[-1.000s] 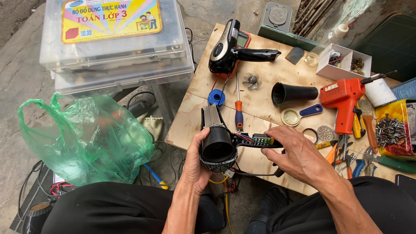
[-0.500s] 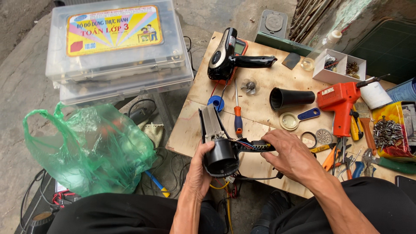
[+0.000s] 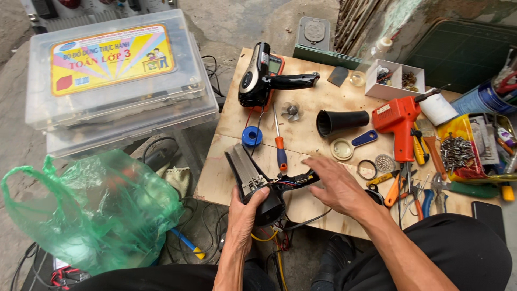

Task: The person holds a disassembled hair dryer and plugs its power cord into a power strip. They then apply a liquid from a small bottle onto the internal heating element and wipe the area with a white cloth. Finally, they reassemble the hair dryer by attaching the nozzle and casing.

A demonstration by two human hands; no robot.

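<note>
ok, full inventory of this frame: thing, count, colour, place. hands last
opened hair dryer: 1, black with wires exposed, near table edge, in both hands
whole hair dryer: 1, black, far side of the table
nozzle: 1, black, mid table
screwdriver: 1, orange handle, mid table
solder spool: 1, blue, left of the screwdriver
soldering gun: 1, orange, right of the nozzle
fan impeller: 1, grey, beside the whole dryer
parts box: 1, white, far right
pliers: several, mixed handles, right edge
plywood table: 1, tan
plastic cases: stacked, clear, left
plastic bag: 1, green, lower left
left hand: grips the dryer body
right hand: on the dryer handle
</note>
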